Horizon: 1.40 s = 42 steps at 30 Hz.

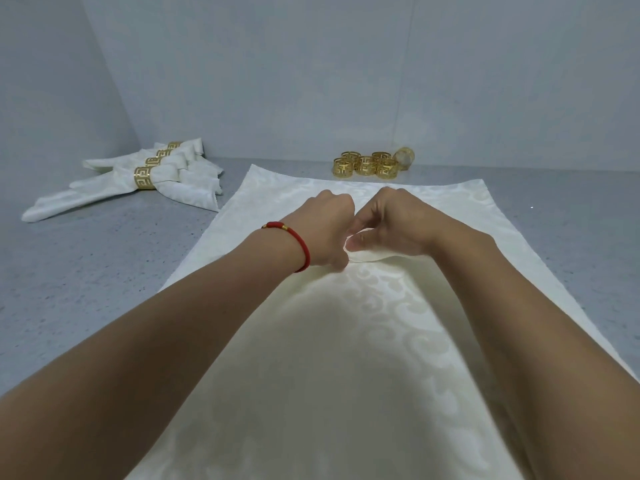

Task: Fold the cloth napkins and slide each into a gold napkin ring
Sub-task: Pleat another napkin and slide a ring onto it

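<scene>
A cream patterned cloth napkin (346,341) lies spread flat on the grey table in front of me. Both hands meet at its middle. My left hand (322,226), with a red cord bracelet on the wrist, and my right hand (394,220) each pinch a small raised fold of the cloth between thumb and fingers. Several loose gold napkin rings (367,164) stand in a cluster at the back, beyond the napkin's far edge.
At the back left lies a pile of folded napkins (138,181), each inside a gold ring. Grey walls close the table at the back and left. Bare grey tabletop (86,265) shows on both sides of the spread napkin.
</scene>
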Each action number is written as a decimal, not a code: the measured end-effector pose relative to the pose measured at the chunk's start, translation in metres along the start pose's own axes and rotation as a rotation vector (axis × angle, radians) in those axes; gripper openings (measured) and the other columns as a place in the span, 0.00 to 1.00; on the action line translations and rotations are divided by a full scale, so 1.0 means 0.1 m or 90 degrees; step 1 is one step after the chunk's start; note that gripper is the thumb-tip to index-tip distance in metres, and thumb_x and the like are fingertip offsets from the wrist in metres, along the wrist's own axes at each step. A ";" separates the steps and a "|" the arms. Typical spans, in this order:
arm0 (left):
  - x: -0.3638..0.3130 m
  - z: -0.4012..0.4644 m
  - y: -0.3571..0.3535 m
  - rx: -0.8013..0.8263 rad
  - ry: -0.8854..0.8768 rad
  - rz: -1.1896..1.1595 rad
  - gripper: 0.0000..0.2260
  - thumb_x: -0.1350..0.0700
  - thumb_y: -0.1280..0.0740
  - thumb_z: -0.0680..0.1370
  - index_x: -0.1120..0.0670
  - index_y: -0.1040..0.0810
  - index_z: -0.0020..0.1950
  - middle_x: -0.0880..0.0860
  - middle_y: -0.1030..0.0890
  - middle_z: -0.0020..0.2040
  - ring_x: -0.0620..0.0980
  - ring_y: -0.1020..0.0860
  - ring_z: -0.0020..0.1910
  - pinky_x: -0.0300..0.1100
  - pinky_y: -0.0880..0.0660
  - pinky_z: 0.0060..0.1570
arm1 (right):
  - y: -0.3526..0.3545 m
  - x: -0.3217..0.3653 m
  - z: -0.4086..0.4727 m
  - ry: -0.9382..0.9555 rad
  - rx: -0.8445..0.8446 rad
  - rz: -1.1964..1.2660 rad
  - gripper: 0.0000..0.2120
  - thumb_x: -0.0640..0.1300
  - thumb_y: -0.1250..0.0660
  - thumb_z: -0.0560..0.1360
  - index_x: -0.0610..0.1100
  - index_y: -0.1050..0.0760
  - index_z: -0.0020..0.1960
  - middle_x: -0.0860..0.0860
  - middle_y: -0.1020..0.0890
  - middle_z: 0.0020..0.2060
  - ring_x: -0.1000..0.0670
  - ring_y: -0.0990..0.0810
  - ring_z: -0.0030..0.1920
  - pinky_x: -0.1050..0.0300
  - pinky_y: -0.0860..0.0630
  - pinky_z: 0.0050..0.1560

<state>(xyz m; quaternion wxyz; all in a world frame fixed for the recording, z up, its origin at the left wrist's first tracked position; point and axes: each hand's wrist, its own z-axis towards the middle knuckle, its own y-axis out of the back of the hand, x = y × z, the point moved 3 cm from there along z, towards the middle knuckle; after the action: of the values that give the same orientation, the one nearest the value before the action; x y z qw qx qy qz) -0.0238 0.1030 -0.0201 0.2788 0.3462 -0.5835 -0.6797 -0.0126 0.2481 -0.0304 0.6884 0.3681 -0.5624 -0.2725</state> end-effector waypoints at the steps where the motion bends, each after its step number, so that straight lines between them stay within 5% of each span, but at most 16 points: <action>1: -0.01 0.00 0.00 -0.004 0.000 0.007 0.18 0.57 0.25 0.68 0.51 0.35 0.36 0.53 0.27 0.44 0.56 0.25 0.51 0.48 0.23 0.43 | 0.00 0.00 -0.01 -0.005 0.005 0.006 0.05 0.48 0.21 0.72 0.56 0.12 0.46 0.58 0.13 0.41 0.57 0.16 0.47 0.58 0.20 0.53; 7: -0.12 0.00 -0.04 -0.065 -0.002 0.074 0.17 0.59 0.28 0.71 0.53 0.38 0.42 0.49 0.39 0.37 0.55 0.31 0.44 0.44 0.33 0.40 | 0.08 0.02 -0.17 -0.033 0.007 0.067 0.07 0.54 0.27 0.75 0.53 0.12 0.45 0.54 0.14 0.39 0.57 0.19 0.42 0.57 0.23 0.50; 11: 0.09 0.02 0.03 -0.125 0.040 0.094 0.18 0.59 0.27 0.71 0.54 0.39 0.40 0.50 0.38 0.37 0.56 0.33 0.42 0.45 0.35 0.40 | 0.23 -0.35 -0.18 -0.172 -0.177 0.390 0.22 0.58 0.36 0.81 0.41 0.15 0.51 0.47 0.12 0.45 0.44 0.14 0.47 0.47 0.20 0.55; 14: 0.43 0.05 0.10 -0.213 0.114 0.123 0.12 0.63 0.32 0.74 0.55 0.36 0.42 0.57 0.27 0.44 0.61 0.27 0.45 0.47 0.35 0.42 | 0.13 -0.59 -0.16 -0.276 -0.253 0.526 0.20 0.51 0.37 0.83 0.36 0.15 0.51 0.41 0.12 0.45 0.45 0.16 0.43 0.48 0.20 0.55; 18: 0.82 0.13 -0.02 -0.274 0.198 0.116 0.14 0.64 0.35 0.74 0.55 0.39 0.36 0.58 0.21 0.45 0.61 0.23 0.47 0.48 0.35 0.41 | 0.06 -0.69 -0.11 -0.267 -0.233 0.394 0.10 0.43 0.31 0.79 0.40 0.14 0.45 0.43 0.13 0.42 0.50 0.17 0.39 0.54 0.20 0.49; 22: 1.00 0.17 -0.20 -0.296 0.243 0.076 0.18 0.64 0.34 0.73 0.54 0.42 0.32 0.51 0.34 0.31 0.56 0.30 0.37 0.46 0.37 0.36 | 0.24 -0.70 0.25 -0.304 -0.138 0.119 0.07 0.43 0.30 0.75 0.41 0.15 0.42 0.45 0.13 0.37 0.47 0.15 0.36 0.51 0.17 0.43; 27: 1.08 0.24 -0.22 -0.293 0.261 0.061 0.18 0.61 0.32 0.74 0.54 0.41 0.33 0.50 0.37 0.31 0.52 0.35 0.35 0.44 0.40 0.36 | 0.34 -0.82 0.93 -0.251 -0.332 -0.146 0.11 0.48 0.36 0.79 0.51 0.21 0.60 0.44 0.16 0.53 0.40 0.18 0.54 0.48 0.21 0.54; 30: 1.10 0.25 -0.24 -0.292 0.275 0.051 0.18 0.60 0.34 0.75 0.54 0.43 0.33 0.50 0.38 0.32 0.53 0.35 0.37 0.44 0.39 0.38 | 0.23 -0.94 1.22 -0.264 -0.311 -0.182 0.18 0.51 0.39 0.82 0.51 0.30 0.71 0.42 0.23 0.62 0.37 0.22 0.62 0.45 0.26 0.57; 33: 1.09 0.26 -0.25 -0.306 0.276 0.050 0.20 0.58 0.34 0.77 0.52 0.45 0.34 0.49 0.41 0.33 0.52 0.36 0.39 0.44 0.39 0.40 | 0.22 -1.13 1.43 -0.348 -0.270 -0.202 0.18 0.55 0.39 0.82 0.51 0.29 0.70 0.41 0.25 0.63 0.37 0.23 0.63 0.45 0.27 0.57; 36: 1.09 0.25 -0.27 -0.298 0.287 0.050 0.20 0.56 0.35 0.78 0.51 0.46 0.34 0.48 0.42 0.34 0.52 0.36 0.40 0.44 0.38 0.40 | 0.31 -1.21 1.51 -0.337 -0.308 -0.080 0.10 0.53 0.34 0.79 0.47 0.22 0.53 0.43 0.19 0.53 0.39 0.20 0.55 0.51 0.27 0.50; 39: 1.10 0.23 -0.25 -0.310 0.285 0.043 0.19 0.57 0.35 0.77 0.52 0.45 0.34 0.48 0.42 0.34 0.52 0.36 0.39 0.45 0.39 0.39 | 0.40 -1.14 1.30 -0.284 -0.397 0.188 0.09 0.48 0.31 0.76 0.43 0.22 0.42 0.46 0.18 0.38 0.42 0.15 0.42 0.44 0.18 0.54; 42: 1.09 0.21 -0.18 -0.338 0.284 0.023 0.17 0.60 0.35 0.74 0.54 0.43 0.33 0.49 0.39 0.33 0.51 0.38 0.33 0.45 0.39 0.36 | 0.41 -0.93 0.87 -0.246 -0.427 0.495 0.16 0.45 0.29 0.78 0.30 0.20 0.53 0.43 0.20 0.41 0.46 0.18 0.37 0.43 0.18 0.59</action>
<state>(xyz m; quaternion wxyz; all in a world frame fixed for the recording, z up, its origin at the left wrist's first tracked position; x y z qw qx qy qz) -0.1065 0.0330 -0.0516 0.4915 0.3913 -0.3172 -0.7105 -0.1192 0.3283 -0.0423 0.7021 -0.1631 -0.6555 -0.2251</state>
